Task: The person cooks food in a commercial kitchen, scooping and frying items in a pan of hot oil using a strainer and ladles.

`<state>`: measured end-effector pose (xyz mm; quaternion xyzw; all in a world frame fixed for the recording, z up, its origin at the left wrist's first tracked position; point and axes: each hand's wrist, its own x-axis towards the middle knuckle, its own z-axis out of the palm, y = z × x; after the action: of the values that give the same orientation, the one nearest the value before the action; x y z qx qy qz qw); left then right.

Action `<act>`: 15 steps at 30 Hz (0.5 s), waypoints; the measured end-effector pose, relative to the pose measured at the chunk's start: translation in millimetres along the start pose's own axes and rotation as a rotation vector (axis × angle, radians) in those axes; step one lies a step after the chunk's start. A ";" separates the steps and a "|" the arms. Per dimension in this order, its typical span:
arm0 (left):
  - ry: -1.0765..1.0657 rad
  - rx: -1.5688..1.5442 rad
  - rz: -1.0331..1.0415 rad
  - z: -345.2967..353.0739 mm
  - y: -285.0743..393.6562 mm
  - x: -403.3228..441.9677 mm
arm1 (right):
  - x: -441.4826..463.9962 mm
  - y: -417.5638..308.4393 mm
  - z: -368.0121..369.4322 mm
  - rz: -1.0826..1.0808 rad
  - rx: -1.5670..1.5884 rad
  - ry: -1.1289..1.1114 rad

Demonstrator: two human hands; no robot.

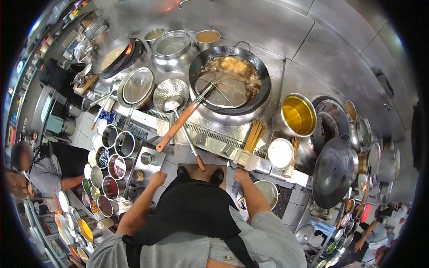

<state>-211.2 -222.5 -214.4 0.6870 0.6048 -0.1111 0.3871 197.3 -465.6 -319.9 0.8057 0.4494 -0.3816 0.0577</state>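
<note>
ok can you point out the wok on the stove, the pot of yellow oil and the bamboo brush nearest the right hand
Wok (267, 80): head view, inner wall, right side
Pot of yellow oil (277, 119): head view, outer metal wall
Bamboo brush (255, 135): head view, bristles

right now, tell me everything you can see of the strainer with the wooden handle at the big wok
The strainer has a broad, round mesh head, apparently metal, with curved wire bracing and a long brown wooden handle. Its head lies inside the near-left side of the dark wok; the handle slants out toward the person, crossing above a ladle's shaft. No hand touches it. How far it dips is unclear.
</note>
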 end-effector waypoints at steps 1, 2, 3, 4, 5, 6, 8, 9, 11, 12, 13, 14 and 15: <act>0.119 0.112 0.053 13.6 -0.2 -0.6 | -0.6 -0.6 -1.9 0.001 -0.001 -0.006; 0.112 0.068 0.054 28.4 1.7 0.5 | 0.5 -1.6 -5.0 -0.002 -0.002 -0.006; 0.089 0.077 0.096 36.7 17.2 -10.9 | 1.1 -3.5 -8.8 -0.002 -0.044 -0.103; 0.065 0.085 0.137 41.7 30.1 -21.3 | 2.1 -3.9 -8.2 -0.002 -0.086 -0.200; 0.067 0.082 0.132 45.8 30.8 -19.1 | 1.9 -5.5 -5.9 -0.006 -0.090 -0.202; -0.012 0.116 0.299 53.3 29.2 -13.0 | 3.4 -5.5 1.3 0.048 -0.073 -0.148; -0.089 0.143 0.464 58.0 26.8 -5.8 | -1.9 -5.6 7.9 0.101 -0.063 -0.095; -0.124 0.154 0.455 54.8 28.6 -1.8 | -6.4 -6.0 8.5 0.123 0.005 -0.072; -0.154 0.161 0.449 51.2 32.9 2.2 | -12.1 -9.1 7.7 0.143 0.070 -0.045; -0.178 0.183 0.464 48.9 36.6 1.1 | -13.8 -10.3 10.6 0.143 0.058 -0.008; -0.204 0.205 0.478 48.0 40.4 -0.3 | -14.7 -10.9 13.2 0.145 0.047 0.025; -0.205 0.206 0.476 48.4 45.3 -0.9 | -12.8 -10.2 13.5 0.144 0.048 0.023; -0.212 0.231 0.508 51.0 47.2 -2.1 | -11.2 -8.7 15.6 0.141 0.062 0.033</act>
<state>-152.3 -256.5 -228.8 0.8405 0.3530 -0.1499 0.3827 178.4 -474.9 -321.3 0.8430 0.3802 -0.3770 0.0521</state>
